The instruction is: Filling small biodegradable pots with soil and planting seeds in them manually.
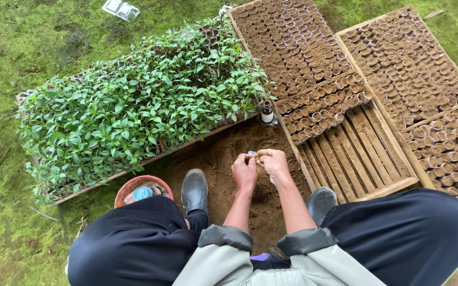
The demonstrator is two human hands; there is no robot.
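A tray of green seedlings (139, 103) fills the upper left. Wooden trays (356, 153) of soil-filled pots (303, 47) occupy the upper right. A small brown bottle (267, 112) stands between them; a red basket (133, 185) sits lower left.

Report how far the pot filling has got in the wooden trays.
Done: the far tray and the right-hand trays are packed with soil-filled pots. In hand: the left hand and right hand meet over the soil pile, pinching something small, too tiny to tell what. Left: the near tray section shows bare slats.
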